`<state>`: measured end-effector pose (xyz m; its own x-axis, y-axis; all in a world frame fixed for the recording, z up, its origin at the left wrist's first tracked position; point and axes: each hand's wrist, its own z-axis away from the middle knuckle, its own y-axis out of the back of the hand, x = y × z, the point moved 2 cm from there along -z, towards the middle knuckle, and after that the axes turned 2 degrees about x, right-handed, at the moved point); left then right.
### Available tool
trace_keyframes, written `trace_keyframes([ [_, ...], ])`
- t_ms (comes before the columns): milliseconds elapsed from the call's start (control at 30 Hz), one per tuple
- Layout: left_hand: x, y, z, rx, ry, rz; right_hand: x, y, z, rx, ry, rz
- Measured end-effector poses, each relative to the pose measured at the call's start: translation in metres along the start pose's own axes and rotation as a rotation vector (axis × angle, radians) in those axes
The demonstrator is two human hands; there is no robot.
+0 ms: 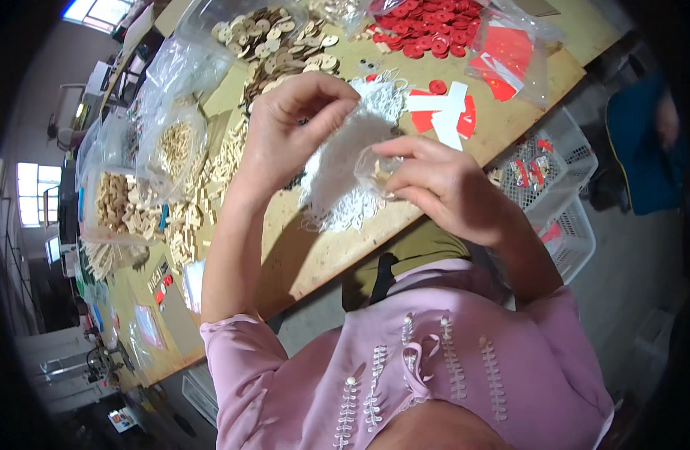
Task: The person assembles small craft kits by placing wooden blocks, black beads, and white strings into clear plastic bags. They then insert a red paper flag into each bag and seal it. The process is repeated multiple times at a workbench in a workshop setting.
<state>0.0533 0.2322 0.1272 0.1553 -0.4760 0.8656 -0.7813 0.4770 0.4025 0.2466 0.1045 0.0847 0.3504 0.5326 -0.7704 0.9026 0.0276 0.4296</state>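
Pink blouse [405,375]: nearest the camera, beaded trim down the front, below both hands.
Right hand [442,187]: fingers curled shut around a small clear plastic bag [376,171] — thumb and fingertips pinch its crumpled mouth.
Left hand [285,127]: thumb and forefinger closed in a fine pinch on the upper end of the white string bundle [345,161], just above and to the left of the right hand's grip.
White string bundle: a loose heap of thin white cords lying on the bench [300,247], directly under and between the two grips, its near end spilling toward the bench edge.
Handling, bundle: looks very light, limp and tangle-prone; a single cord probably comes away best pinched near its end and drawn out slowly, since a pull from the middle would likely drag neighbours along.
Handling, bag: thin, slippery, shapeless film; likely best held at the opening, where a pinch keeps it spread — squeezing the body would close it.
Beyond the left grip: round wooden discs [285,37] in an open bag, pale wooden pieces [127,206] further left.
Beyond the right grip: red discs [427,26], red and white paper cutouts [446,112].
Right of the right grip: white mesh baskets [555,172] off the bench.
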Motion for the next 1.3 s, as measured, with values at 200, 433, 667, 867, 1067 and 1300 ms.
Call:
trace_keyframes([
  [200, -0.082, -0.009, -0.081, -0.083, 0.132, -0.398, 0.006, 0.012, 0.003, 0.026, -0.075, -0.059],
  [433, -0.153, -0.050, -0.164, -0.020, 0.235, -0.704, 0.006, 0.023, 0.004, 0.016, -0.101, -0.057],
  [667, -0.142, -0.025, -0.144, -0.083, 0.340, -0.489, 0.014, 0.028, 0.008, 0.011, -0.117, -0.056],
  [867, -0.011, -0.016, -0.059, -0.176, 0.099, 0.198, 0.017, 0.028, 0.005, 0.060, -0.108, -0.020],
  [1067, 0.023, -0.032, -0.011, -0.303, -0.140, -0.235, 0.016, 0.026, 0.003, 0.042, -0.088, 0.022],
  [1300, -0.043, -0.043, -0.087, -0.135, 0.114, -0.333, 0.008, 0.024, 0.012, 0.036, -0.113, 0.045],
])
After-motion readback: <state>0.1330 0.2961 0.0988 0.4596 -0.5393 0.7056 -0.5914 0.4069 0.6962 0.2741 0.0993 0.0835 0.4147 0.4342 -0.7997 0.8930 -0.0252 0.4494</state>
